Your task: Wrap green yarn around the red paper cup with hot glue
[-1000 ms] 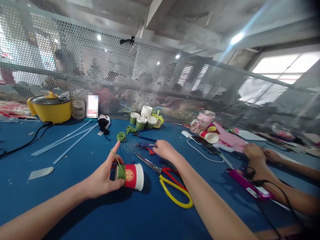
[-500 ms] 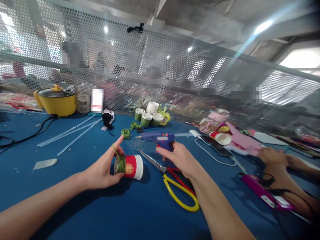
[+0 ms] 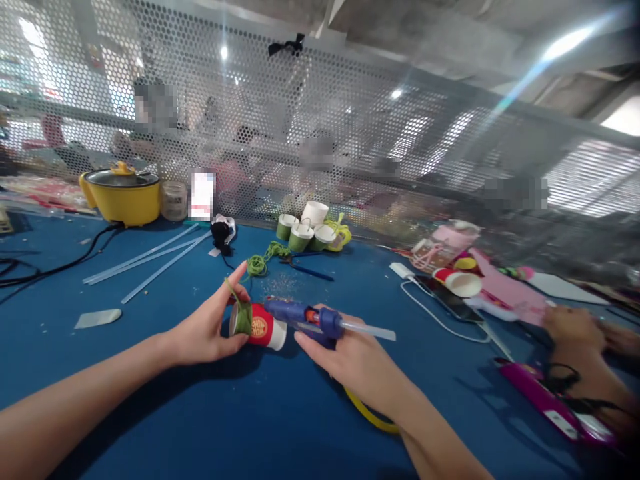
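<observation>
Grey room with a blue tabletop (image 3: 200, 413) before a perforated metal screen (image 3: 280, 143).
I see bare grey ceiling (image 3: 440, 40) above; at upper right, a glaring light (image 3: 567, 43) and a bright window (image 3: 625, 120).

The forearms (image 3: 95, 393) look bare and slender from here. Left fingers (image 3: 240, 271) and right fingers (image 3: 317, 353) are slim, bare too.

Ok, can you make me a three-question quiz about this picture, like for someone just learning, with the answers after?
1. Which hand holds the blue glue gun?
2. True or false: the yellow electric pot has its lid on.
3. Fill the gap: the left hand holds a red-and-white paper cup partly wrapped in green ____.

Key: 1. The right hand. 2. True. 3. Yarn.
</observation>
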### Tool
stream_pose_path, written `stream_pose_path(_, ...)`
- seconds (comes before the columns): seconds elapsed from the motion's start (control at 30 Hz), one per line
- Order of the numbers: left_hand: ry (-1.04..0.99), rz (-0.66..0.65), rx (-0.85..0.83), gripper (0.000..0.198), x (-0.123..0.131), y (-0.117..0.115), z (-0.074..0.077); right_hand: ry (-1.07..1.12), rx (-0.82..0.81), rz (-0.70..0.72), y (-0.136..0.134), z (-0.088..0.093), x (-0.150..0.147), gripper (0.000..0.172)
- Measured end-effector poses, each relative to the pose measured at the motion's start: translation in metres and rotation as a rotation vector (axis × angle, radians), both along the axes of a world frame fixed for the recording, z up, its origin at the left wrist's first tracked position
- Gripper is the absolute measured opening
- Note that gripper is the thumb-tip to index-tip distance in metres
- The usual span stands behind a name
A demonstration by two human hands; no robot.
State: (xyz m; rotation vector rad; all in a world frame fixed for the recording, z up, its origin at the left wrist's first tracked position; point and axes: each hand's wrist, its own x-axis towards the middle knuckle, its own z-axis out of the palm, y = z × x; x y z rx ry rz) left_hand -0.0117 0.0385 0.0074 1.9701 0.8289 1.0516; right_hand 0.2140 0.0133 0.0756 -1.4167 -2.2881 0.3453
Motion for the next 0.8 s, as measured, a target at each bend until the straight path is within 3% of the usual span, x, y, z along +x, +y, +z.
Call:
stream_pose_path(0.33, -0.004, 0.001, -0.014, 0.093, -0.001, 0.004, -0.003, 0.006, 0.009, 0.085, -0.007, 0.001, 0.001, 0.013)
stream_pose_path(0.8, -0.007, 0.012, -0.018, 0.097, -0.002, 0.006, -0.004, 0.029, -0.102, 0.076, -0.013, 0.004, -0.001, 0.017)
